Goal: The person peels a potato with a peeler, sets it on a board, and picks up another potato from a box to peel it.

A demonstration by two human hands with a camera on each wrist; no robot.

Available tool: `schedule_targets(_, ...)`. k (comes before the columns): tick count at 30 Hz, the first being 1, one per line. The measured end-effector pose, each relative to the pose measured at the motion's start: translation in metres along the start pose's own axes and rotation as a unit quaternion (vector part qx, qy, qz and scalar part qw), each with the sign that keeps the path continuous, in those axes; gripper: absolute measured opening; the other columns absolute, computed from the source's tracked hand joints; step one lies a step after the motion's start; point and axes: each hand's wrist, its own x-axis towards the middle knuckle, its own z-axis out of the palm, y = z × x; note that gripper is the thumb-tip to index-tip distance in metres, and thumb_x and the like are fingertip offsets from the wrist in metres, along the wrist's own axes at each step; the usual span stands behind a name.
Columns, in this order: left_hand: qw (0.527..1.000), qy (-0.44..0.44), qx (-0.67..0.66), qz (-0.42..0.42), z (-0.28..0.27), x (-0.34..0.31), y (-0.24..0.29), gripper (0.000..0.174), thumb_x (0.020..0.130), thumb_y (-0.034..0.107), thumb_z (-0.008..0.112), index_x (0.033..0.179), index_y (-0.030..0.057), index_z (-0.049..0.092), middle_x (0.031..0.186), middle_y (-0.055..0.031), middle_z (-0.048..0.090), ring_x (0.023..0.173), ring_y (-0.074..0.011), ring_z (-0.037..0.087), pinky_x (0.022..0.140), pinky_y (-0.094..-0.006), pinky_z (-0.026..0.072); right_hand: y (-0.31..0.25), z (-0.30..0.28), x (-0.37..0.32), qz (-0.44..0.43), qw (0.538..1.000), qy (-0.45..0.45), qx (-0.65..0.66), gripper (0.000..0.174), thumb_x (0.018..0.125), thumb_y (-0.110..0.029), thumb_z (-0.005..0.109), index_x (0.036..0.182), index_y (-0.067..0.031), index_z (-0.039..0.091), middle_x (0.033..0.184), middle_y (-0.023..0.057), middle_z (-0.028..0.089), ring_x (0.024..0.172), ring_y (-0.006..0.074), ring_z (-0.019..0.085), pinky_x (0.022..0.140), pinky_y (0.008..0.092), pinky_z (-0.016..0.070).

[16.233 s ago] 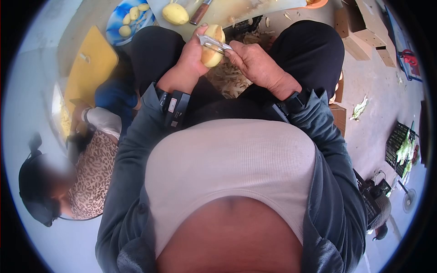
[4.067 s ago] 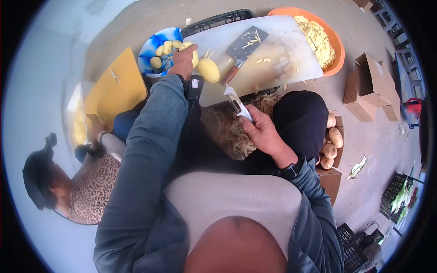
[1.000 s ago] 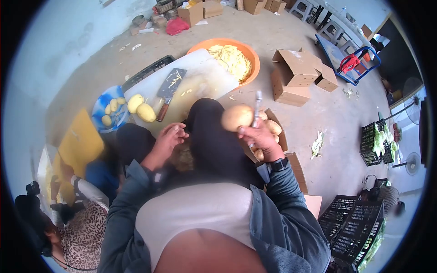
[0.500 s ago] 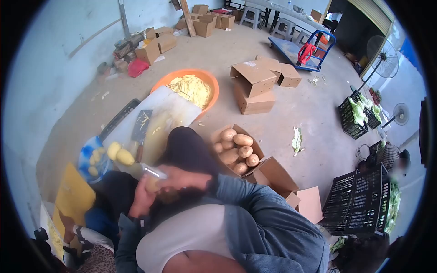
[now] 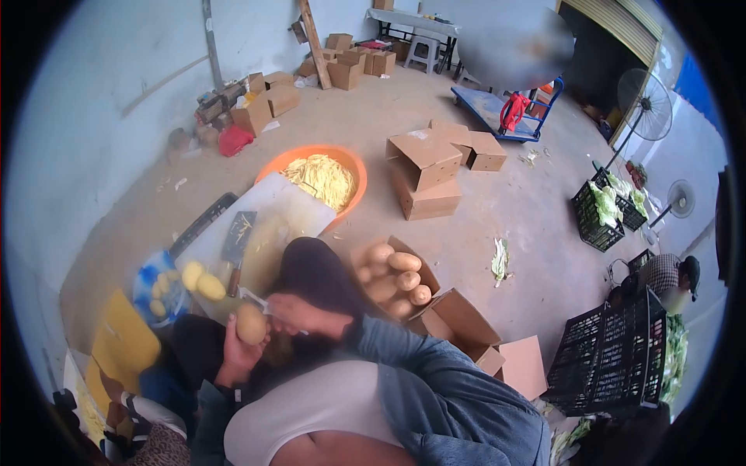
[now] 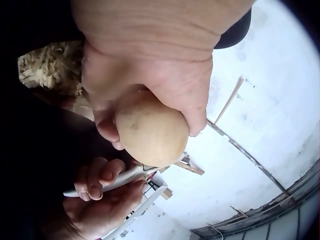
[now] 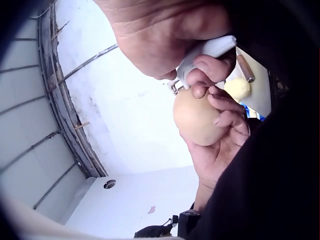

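An unpeeled potato (image 5: 251, 324) is gripped in my left hand (image 5: 239, 356), fingers and thumb wrapped round it. My right hand (image 5: 299, 314) holds a white-handled peeler (image 5: 255, 300) at the potato's upper end. In the left wrist view the peeler (image 6: 127, 176) lies across the right hand's curled fingers, its head beside the potato (image 6: 152, 131). The right wrist view has the peeler's handle (image 7: 220, 46) under the right palm and the potato (image 7: 199, 116) in the left fingers. Two peeled potatoes (image 5: 210, 286) and a cleaver (image 5: 238, 237) lie on the white board (image 5: 284, 210).
Beyond the board stands an orange basin (image 5: 360, 166) of potato strips. A blue-and-white bowl (image 5: 141, 283) holds small peeled pieces. Right of my knee is a carton of unpeeled potatoes (image 5: 404, 262); a black crate (image 5: 610, 357) stands farther right. Another person (image 5: 159, 435) sits at lower left.
The right hand has brought an unpeeled potato from beside the carton to the left hand, which now grips it. The peeler has come over with it, and the head view has swung right.
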Motion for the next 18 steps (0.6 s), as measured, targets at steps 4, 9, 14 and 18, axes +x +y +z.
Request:
schedule_targets(4, 0.997, -0.053, -0.039, -0.027, -0.026, 0.007, -0.005, 0.050, 0.088, 0.050, 0.040, 0.117, 0.0104, 0.051, 0.103, -0.0119, 0.061, 0.091, -0.0269, 0.061, 0.071, -0.0382, 0.0518, -0.006, 0.001, -0.005, 0.018, 0.999, 0.001, -0.039, 0.023, 0.096, -0.027, 0.042, 0.099, -0.0071, 0.053, 0.067, 0.0025, 0.056, 0.049, 0.0078, 0.049, 0.040, 0.0212, 0.0396)
schedule_targets(9, 0.994, -0.023, -0.104, -0.024, -0.021, 0.014, 0.002, 0.050, 0.090, 0.048, 0.042, 0.116, 0.0067, 0.052, 0.109, -0.0127, 0.060, 0.099, -0.0265, 0.059, 0.083, -0.0377, 0.0500, -0.003, 0.002, -0.008, 0.016, 0.998, 0.019, -0.050, 0.013, 0.092, -0.019, 0.049, 0.094, -0.0072, 0.054, 0.066, 0.0023, 0.057, 0.050, 0.0085, 0.051, 0.043, 0.0211, 0.0394)
schedule_targets(14, 0.994, -0.077, -0.079, -0.004, -0.034, 0.026, 0.000, 0.048, 0.090, 0.052, 0.044, 0.110, 0.0087, 0.055, 0.098, -0.0123, 0.063, 0.085, -0.0263, 0.061, 0.069, -0.0385, 0.0498, -0.025, 0.010, -0.004, -0.012, 0.983, 0.053, -0.175, 0.018, 0.090, -0.018, 0.050, 0.090, -0.0019, 0.057, 0.063, 0.0030, 0.058, 0.052, 0.0105, 0.053, 0.050, 0.0265, 0.0431)
schedule_targets(18, 0.995, -0.027, -0.096, -0.011, -0.031, 0.031, 0.004, 0.046, 0.089, 0.049, 0.048, 0.111, 0.0087, 0.054, 0.104, -0.0110, 0.061, 0.089, -0.0291, 0.060, 0.073, -0.0405, 0.0487, -0.002, 0.011, 0.019, -0.065, 0.962, 0.060, -0.258, 0.017, 0.092, -0.019, 0.049, 0.088, -0.0039, 0.054, 0.061, -0.0003, 0.053, 0.052, 0.0064, 0.047, 0.049, 0.0229, 0.0391)
